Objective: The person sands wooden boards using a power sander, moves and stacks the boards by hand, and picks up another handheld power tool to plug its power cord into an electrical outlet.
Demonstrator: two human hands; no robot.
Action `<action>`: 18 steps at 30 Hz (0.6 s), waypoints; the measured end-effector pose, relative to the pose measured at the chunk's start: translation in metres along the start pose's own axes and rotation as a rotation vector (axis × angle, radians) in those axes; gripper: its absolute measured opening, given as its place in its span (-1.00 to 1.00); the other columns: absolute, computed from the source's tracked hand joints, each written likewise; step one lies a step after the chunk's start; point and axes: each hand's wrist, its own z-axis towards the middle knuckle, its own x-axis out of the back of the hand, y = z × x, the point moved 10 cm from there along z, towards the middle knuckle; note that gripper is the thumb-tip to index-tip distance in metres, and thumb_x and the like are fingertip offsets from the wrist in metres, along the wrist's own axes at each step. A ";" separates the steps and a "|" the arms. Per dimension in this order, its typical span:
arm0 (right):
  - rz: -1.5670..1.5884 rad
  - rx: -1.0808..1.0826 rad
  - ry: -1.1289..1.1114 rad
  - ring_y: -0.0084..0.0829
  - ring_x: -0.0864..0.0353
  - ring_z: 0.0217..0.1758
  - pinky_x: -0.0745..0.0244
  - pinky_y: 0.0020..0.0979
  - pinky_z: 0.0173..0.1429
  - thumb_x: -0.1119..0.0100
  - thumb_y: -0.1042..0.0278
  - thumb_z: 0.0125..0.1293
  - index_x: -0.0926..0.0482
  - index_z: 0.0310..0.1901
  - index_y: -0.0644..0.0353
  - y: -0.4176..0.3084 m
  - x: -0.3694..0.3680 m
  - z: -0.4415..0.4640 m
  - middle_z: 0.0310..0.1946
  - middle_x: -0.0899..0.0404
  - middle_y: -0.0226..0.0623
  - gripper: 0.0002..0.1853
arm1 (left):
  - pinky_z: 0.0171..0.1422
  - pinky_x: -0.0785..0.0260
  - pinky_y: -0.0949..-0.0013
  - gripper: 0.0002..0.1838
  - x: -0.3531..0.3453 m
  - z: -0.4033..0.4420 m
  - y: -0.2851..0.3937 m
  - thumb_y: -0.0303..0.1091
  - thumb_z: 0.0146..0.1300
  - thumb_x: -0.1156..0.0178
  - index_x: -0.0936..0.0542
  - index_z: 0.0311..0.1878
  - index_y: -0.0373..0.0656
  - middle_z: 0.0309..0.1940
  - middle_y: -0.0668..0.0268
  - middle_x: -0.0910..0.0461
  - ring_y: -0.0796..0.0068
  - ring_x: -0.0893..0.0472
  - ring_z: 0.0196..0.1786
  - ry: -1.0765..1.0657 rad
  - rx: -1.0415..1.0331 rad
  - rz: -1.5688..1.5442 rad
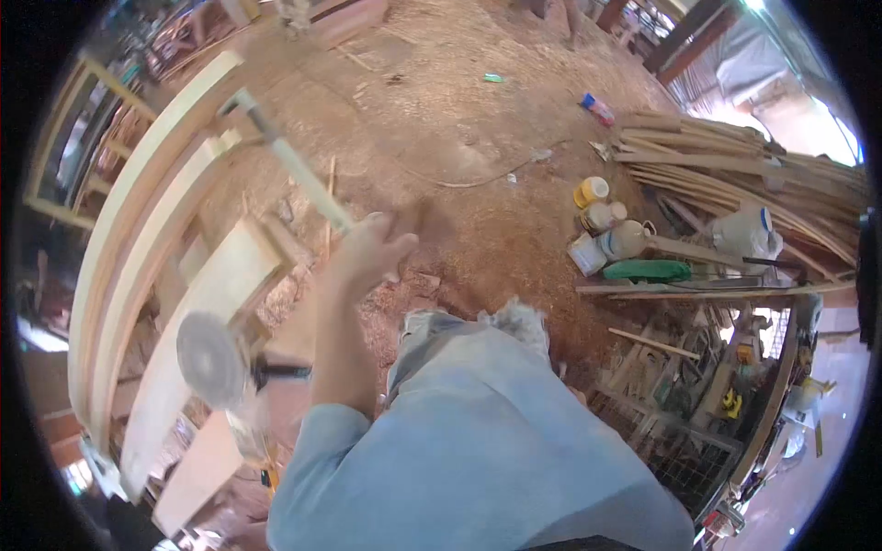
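Observation:
My left hand [369,250] is closed around the lower end of a hammer [303,173]. Its long pale handle slants up and to the left, and the small grey head is at the far end, near the curved wooden pieces. The head is slightly blurred. Left of my forearm is an angle grinder [213,360] with a round grey disc, beside a broad curved board [197,308]. Two long curved wooden beams [124,230] stand farther left. My right hand is out of view, hidden beyond my blue shirt.
Wood shavings cover the floor [441,92]. On the right are a pile of long wooden strips [726,156], several containers including a yellow-lidded jar [591,191], and a cluttered shelf with a wire rack [671,436]. A blue and red can [597,108] lies farther off.

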 end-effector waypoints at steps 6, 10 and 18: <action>-0.154 -0.048 -0.137 -0.40 -0.53 -0.48 -0.48 -0.22 -0.42 -0.25 0.27 0.32 -0.68 -0.26 0.18 -0.133 0.031 0.099 -0.51 -0.51 -0.39 -0.84 | 0.37 -0.38 -0.01 -0.28 0.009 0.102 -0.125 0.05 0.26 -0.24 -0.51 0.20 -0.50 0.15 -0.36 -0.51 -0.15 -0.56 0.24 0.543 0.321 -0.070; -0.461 0.197 -0.370 -0.40 -0.54 -0.49 -0.48 -0.23 -0.41 -0.25 0.27 0.31 -0.68 -0.27 0.18 -0.314 0.022 0.192 -0.51 -0.52 -0.40 -0.84 | 0.41 -0.35 0.01 -0.24 -0.059 0.063 -0.208 0.00 0.21 -0.27 -0.44 0.28 -0.48 0.22 -0.36 -0.43 -0.17 -0.44 0.35 0.855 0.848 -0.185; -0.385 0.271 -0.428 -0.38 -0.54 -0.52 -0.46 -0.31 -0.43 -0.15 0.29 0.31 -0.66 -0.41 0.20 -0.720 -0.024 0.419 -0.63 -0.49 -0.39 -0.79 | 0.40 -0.36 0.01 -0.44 -0.145 0.017 -0.150 -0.11 0.20 -0.25 -0.56 0.27 -0.07 0.17 -0.04 -0.56 -0.10 -0.49 0.32 0.825 1.221 -0.090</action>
